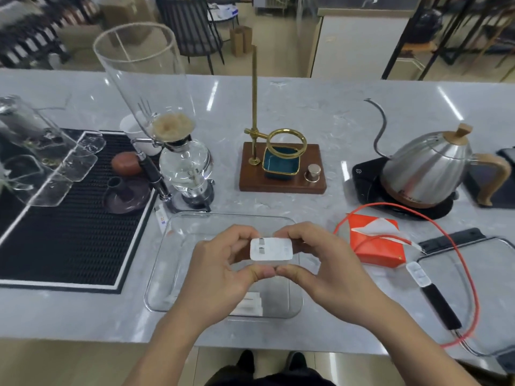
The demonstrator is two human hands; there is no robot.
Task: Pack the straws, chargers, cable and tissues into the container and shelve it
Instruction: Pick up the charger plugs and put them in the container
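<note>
A white charger is pinched between both hands above a clear container; the left hand and the right hand are brought together, thumbs below and fingers above, with the prong face turned up toward the camera. The container is set on a grey marbled counter close to its near edge, and wrapped straws are seen lying inside it at the near side. An orange tissue pack lies on the counter just right of the container. A red cable is looped across the pack and over a clear lid farther right, where a second small white adapter with a black stem is laid. Behind, a glass siphon brewer, a brass dripper stand on a wooden base and a steel gooseneck kettle on a black base are ranged along the counter. A black ribbed mat is spread at the left. Beyond the counter, dark chairs and shelving are visible, blurred.
</note>
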